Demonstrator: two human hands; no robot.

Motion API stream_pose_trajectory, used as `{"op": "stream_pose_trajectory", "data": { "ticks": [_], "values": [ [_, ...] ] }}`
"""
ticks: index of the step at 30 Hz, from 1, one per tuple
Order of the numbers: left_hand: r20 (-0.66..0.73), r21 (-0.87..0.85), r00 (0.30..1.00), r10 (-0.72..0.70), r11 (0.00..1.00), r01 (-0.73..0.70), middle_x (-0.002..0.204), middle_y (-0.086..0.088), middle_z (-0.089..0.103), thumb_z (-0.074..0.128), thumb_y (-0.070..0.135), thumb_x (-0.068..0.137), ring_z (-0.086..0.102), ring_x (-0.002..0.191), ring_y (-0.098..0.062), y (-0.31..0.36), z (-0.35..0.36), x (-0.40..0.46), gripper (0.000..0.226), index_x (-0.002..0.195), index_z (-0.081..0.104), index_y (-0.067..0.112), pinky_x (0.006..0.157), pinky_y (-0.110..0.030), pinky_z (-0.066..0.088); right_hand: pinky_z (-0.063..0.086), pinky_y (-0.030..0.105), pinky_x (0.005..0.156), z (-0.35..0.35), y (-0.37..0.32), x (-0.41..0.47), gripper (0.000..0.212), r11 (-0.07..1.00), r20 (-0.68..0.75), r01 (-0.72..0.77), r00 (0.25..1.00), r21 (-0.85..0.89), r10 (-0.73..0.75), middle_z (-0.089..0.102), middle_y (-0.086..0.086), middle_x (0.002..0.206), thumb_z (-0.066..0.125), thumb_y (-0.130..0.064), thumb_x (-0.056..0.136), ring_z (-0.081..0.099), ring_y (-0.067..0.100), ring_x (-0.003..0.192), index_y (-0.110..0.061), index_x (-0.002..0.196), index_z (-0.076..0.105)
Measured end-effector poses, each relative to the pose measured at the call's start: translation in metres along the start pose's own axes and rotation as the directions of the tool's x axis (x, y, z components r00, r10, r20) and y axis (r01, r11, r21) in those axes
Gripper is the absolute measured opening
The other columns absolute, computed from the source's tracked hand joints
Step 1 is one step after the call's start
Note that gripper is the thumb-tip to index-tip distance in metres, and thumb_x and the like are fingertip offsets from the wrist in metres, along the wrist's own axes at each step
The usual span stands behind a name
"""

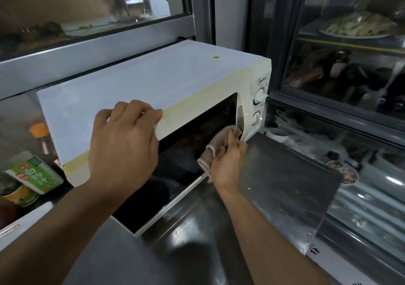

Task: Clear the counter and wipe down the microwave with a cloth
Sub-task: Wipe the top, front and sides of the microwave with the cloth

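Observation:
A white microwave (153, 76) stands on the steel counter (188, 241), its dark glass door facing me. My left hand (122, 144) rests on the top front edge of the microwave, fingers curled over the rim above the door. My right hand (228, 162) grips a beige cloth (215, 144) and presses it against the lower right of the door, beside the handle recess and the control panel with two dials (258, 105).
A green-and-white carton (37, 175) and a yellow-labelled jar (19, 197) sit left of the microwave, with an orange-capped bottle (40, 133) behind. A glass display case (350, 65) with food stands right. A dark board (289, 181) lies on the counter's right side.

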State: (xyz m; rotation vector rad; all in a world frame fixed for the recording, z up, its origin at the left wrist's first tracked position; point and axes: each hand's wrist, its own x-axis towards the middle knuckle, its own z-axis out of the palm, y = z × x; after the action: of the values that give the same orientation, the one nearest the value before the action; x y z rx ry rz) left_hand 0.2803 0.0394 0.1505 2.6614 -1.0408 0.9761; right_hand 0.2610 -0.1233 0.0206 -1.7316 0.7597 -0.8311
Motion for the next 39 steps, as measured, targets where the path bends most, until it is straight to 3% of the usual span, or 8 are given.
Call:
{"op": "stream_pose_trajectory", "data": {
  "ticks": [12,15,18,21,27,33,36,39],
  "values": [
    [0.010,-0.062,1.000,0.013,0.998,-0.012,0.109,-0.018,0.062,0.054,0.002,0.088,0.055,0.094,-0.042,0.001,0.001,-0.001,0.027,0.112,0.065,0.001,0.078,-0.046,0.042,0.041,0.023,0.080,0.009,0.041,-0.032,0.049,0.989,0.184,-0.062,0.979,-0.132,0.086,0.049,0.017,0.115,0.041,0.003,0.091,0.051,0.021,0.086,0.000,0.140,0.038],
    [0.020,-0.066,1.000,-0.012,0.998,0.013,0.116,-0.021,0.059,0.059,-0.009,0.077,0.054,0.099,-0.043,0.005,-0.005,-0.007,0.038,0.114,0.063,0.000,0.079,-0.047,0.041,0.036,0.011,0.080,0.001,0.044,-0.014,0.042,0.975,0.146,-0.030,0.987,-0.218,0.063,0.053,0.019,0.120,0.048,0.003,0.087,0.057,0.027,0.098,0.000,0.129,0.049],
    [0.033,-0.073,0.999,-0.009,0.997,0.012,0.116,-0.023,0.058,0.058,-0.016,0.066,0.053,0.099,-0.044,0.007,-0.011,-0.020,0.052,0.116,0.061,-0.003,0.077,-0.046,0.040,0.037,0.020,0.086,0.003,0.042,0.004,0.047,0.967,0.068,-0.115,0.989,-0.226,0.134,0.052,0.024,0.124,0.053,-0.004,0.089,0.055,0.035,0.108,0.000,0.134,0.044],
    [0.033,-0.066,0.999,0.010,0.998,-0.008,0.114,-0.024,0.059,0.057,-0.015,0.066,0.053,0.098,-0.044,0.004,-0.013,-0.026,0.054,0.119,0.059,-0.005,0.075,-0.044,0.040,0.038,0.022,0.086,0.011,0.039,-0.015,0.052,0.975,0.077,-0.135,0.986,-0.174,0.151,0.053,0.022,0.125,0.056,-0.009,0.089,0.056,0.034,0.109,-0.003,0.138,0.040],
    [0.057,-0.109,0.995,-0.082,0.990,0.088,0.111,-0.021,0.058,0.058,-0.012,0.066,0.050,0.096,-0.041,0.015,-0.012,-0.017,0.043,0.108,0.061,-0.003,0.074,-0.041,0.035,0.030,-0.009,0.062,0.006,0.051,-0.028,0.034,0.993,0.098,-0.110,0.989,-0.051,0.114,0.061,0.006,0.092,0.056,0.007,0.082,0.061,0.022,0.087,0.003,0.115,0.059],
    [0.022,-0.089,0.995,-0.097,0.991,0.098,0.107,-0.017,0.059,0.059,-0.009,0.066,0.050,0.094,-0.038,0.029,-0.003,0.000,0.042,0.106,0.061,0.001,0.074,-0.040,0.032,0.038,0.009,0.071,-0.002,0.064,0.029,0.026,0.955,0.063,-0.292,0.955,0.047,0.289,0.061,0.012,0.110,0.052,-0.003,0.091,0.060,0.020,0.094,-0.002,0.117,0.049],
    [-0.007,-0.069,0.995,-0.103,0.992,0.102,0.104,-0.018,0.060,0.055,-0.010,0.070,0.051,0.091,-0.038,0.035,0.006,0.006,0.038,0.106,0.062,0.000,0.072,-0.041,0.032,0.039,0.003,0.059,-0.004,0.076,0.056,0.029,0.912,0.023,-0.381,0.924,0.152,0.383,0.062,0.013,0.106,0.048,-0.003,0.093,0.059,0.013,0.076,-0.002,0.121,0.050],
    [-0.041,-0.038,0.992,-0.118,0.993,0.116,0.101,-0.019,0.060,0.050,-0.005,0.082,0.050,0.087,-0.037,0.037,0.013,0.010,0.026,0.104,0.063,0.001,0.070,-0.041,0.032,0.039,0.012,0.079,-0.012,0.088,0.091,0.032,0.919,-0.054,-0.361,0.926,0.157,0.372,0.062,0.012,0.119,0.048,-0.003,0.094,0.058,0.018,0.103,-0.005,0.125,0.052]
  ]
}}
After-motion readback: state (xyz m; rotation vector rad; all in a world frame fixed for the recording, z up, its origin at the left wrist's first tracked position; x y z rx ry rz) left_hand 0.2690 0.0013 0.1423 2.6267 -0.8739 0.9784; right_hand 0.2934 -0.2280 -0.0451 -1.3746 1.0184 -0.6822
